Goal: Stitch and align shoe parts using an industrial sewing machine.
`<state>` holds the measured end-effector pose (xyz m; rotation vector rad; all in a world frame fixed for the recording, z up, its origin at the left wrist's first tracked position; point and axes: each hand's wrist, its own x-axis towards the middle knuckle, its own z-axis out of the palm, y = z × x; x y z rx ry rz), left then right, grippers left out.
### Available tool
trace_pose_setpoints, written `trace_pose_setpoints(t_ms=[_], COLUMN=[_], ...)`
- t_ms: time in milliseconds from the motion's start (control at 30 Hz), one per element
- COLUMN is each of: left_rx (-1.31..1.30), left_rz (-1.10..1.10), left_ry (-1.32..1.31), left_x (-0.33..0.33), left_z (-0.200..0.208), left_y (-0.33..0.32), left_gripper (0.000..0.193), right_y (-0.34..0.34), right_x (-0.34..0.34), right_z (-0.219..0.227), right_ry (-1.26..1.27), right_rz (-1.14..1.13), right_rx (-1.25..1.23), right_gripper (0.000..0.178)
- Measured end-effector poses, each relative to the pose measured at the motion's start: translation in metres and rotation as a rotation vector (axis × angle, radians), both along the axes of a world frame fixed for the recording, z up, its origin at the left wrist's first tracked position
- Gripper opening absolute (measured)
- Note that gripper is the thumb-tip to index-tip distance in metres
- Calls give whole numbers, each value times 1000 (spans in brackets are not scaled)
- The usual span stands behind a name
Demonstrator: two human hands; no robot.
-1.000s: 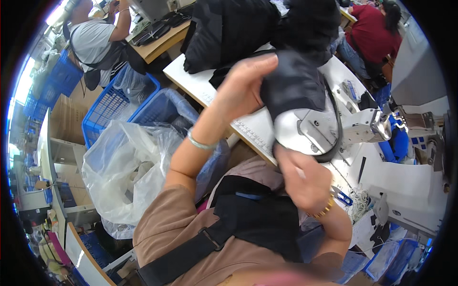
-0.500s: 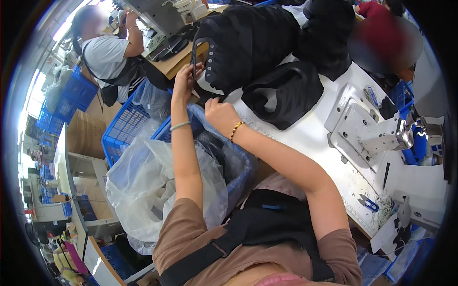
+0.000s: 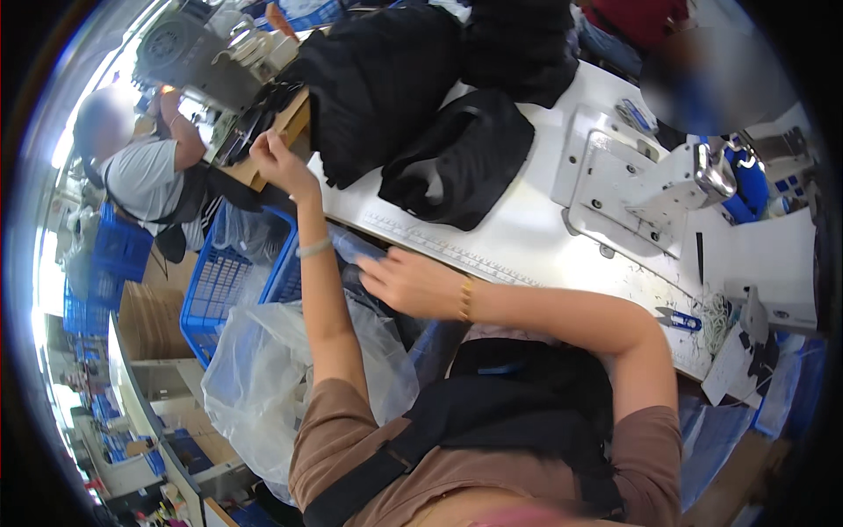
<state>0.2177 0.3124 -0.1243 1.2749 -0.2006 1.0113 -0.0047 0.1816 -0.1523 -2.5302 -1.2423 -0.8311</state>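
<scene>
My left hand [image 3: 283, 167] is raised at the near left edge of the white table, left of a big black fabric pile [image 3: 378, 83]. A gap shows between it and the pile. Its fingers are curled together, and whatever they may hold is hidden. Over the plastic-lined blue basket, my right hand [image 3: 411, 283] has its fingers loosely bent and a little apart, with nothing visible in them. Dark cloth pieces [image 3: 399, 327] lie just below it in the basket. A folded black fabric piece [image 3: 465, 162] rests on the table beside the pile.
A white sewing machine [image 3: 650, 189] stands at the right, with blue thread snips [image 3: 680, 320] and thread scraps nearby. A ruler strip [image 3: 421, 241] runs along the table edge. A blue crate [image 3: 215, 294] and a clear plastic bag [image 3: 263, 378] are at left. A person [image 3: 145, 171] works beyond.
My left hand has come off the black pile's edge. My right hand has drawn back from the table edge to over the basket. The view has shifted, moving the table leftward.
</scene>
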Motion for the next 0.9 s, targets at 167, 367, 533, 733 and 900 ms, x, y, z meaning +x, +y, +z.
trace_pose_setpoints(t_ms=[167,367,533,733,900], left_rx=[1080,1274,1290,1299,882], left_rz=[-270,-36,141,-167,-426], left_ry=[-2,97,-77,276,478], left_x=[-155,-178,-176,-152,-155], left_z=[57,24,12,42,105], left_y=[-81,-108,-119,-110,-86], left_gripper=[38,49,42,22,25], right_y=[-79,-124,-156,-171,-177], right_x=[-57,-89,-112,-120,-124], right_z=[37,44,46,44,49], right_ry=[247,337,320,290,414], right_rz=[50,-184,-268,-276,-291], right_rx=[-18,81,141,209,355], right_gripper=[23,28,30,30,24])
